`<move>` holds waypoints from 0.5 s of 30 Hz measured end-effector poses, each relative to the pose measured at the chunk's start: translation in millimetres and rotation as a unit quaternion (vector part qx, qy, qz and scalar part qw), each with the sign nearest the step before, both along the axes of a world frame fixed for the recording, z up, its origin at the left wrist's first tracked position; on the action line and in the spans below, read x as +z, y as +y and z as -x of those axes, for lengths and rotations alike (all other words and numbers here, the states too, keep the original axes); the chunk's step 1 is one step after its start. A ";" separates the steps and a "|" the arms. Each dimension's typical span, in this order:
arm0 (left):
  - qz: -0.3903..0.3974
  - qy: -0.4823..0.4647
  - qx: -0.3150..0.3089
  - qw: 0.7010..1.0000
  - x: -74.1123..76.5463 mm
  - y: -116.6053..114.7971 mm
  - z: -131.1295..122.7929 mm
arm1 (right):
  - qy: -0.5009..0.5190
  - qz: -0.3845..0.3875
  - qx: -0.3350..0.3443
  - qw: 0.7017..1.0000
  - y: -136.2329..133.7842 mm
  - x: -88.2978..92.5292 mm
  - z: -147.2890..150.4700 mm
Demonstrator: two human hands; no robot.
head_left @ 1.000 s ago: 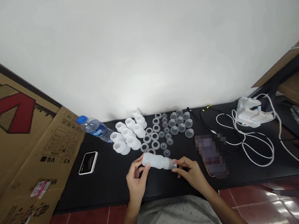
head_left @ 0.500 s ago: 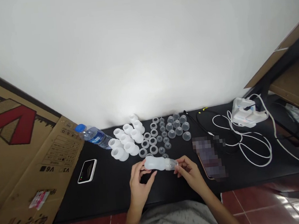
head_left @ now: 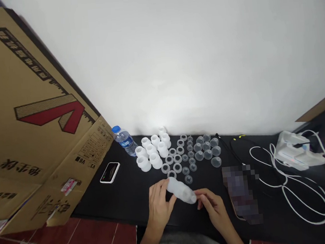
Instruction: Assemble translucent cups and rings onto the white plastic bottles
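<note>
A translucent white baby bottle (head_left: 178,188) with a clear domed cap (head_left: 190,196) lies tilted above the table's front part, its cap end pointing right and toward me. My left hand (head_left: 159,204) grips the bottle's base end. At the cap end, my right hand (head_left: 213,205) has loosely bent fingers, the index fingertip at the cap's edge and the thumb apart from it. Behind the hands stand several white bottle bodies (head_left: 151,150), uncapped. To their right are rows of clear rings (head_left: 177,168), small clear nipples (head_left: 186,170) and clear caps (head_left: 207,154).
A water bottle (head_left: 125,141) and a white-framed device (head_left: 110,172) are on the left, beside a large cardboard box (head_left: 52,148). On the right lie a phone (head_left: 241,198), white cables (head_left: 291,201) and a white power strip (head_left: 297,151). A white wall (head_left: 187,58) rises behind the black table.
My view has turned left. The bottle has swung from nearly level to tilted, its cap end now nearer me. My right hand's fingers have loosened from the cap tip.
</note>
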State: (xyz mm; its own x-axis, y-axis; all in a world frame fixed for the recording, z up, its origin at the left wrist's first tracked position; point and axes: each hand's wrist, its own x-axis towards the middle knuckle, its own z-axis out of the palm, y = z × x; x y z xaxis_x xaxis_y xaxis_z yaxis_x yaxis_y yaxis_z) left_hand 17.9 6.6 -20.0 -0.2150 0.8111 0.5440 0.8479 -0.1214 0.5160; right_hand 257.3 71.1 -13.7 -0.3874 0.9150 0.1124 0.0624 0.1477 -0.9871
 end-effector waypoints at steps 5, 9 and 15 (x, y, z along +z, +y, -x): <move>0.010 -0.048 -0.006 0.999 5.4 2.0 -0.8 | -0.024 0.029 -0.027 0.999 1.2 0.0 5.3; 0.011 -0.046 0.021 0.999 12.1 1.3 -2.7 | -0.038 0.027 -0.016 0.999 0.6 0.6 5.4; 0.037 -0.017 0.082 0.996 7.4 -11.2 19.1 | -0.038 0.030 -0.014 0.999 0.8 -2.5 4.6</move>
State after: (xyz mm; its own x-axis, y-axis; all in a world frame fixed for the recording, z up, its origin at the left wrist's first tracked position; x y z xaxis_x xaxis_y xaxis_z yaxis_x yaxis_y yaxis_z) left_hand -1.2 -4.6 -12.6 -0.3657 0.8005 0.4749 0.8350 0.0568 0.5473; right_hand 252.7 71.9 -16.3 -0.3670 0.9298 0.0287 0.1399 0.0856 -0.9865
